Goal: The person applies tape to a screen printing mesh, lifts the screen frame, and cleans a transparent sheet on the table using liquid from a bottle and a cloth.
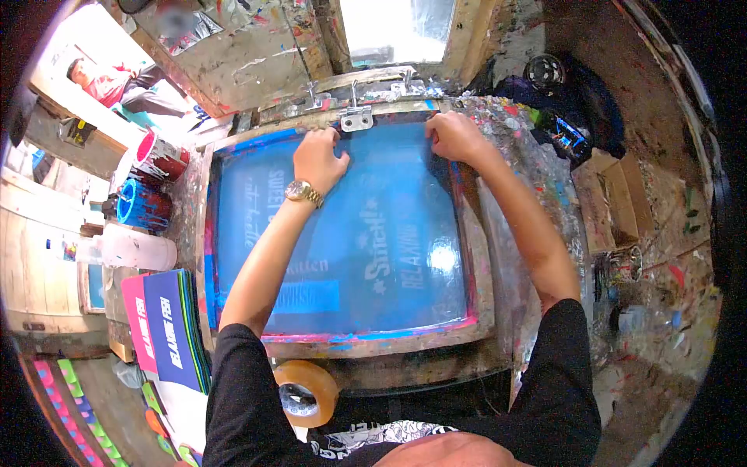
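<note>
A wooden-framed printing screen with blue mesh lies in front of me, pale lettering showing in the mesh. My left hand, with a gold watch at the wrist, is at the far part of the mesh. Its fingers are curled and its thumb stands a little apart; what they grip, if anything, is hidden. At the far right corner of the screen, my right hand is closed, fingertips down against the frame's edge. I cannot make out anything in it. Between both hands sits a metal hinge clamp on the far rail.
Left of the screen stand a red-stained paint pot, a blue-stained pot and a whitish plastic bottle. Printed coloured sheets lie nearer. A roll of tape is by my lap. A cardboard box stands right. A person is beyond the doorway.
</note>
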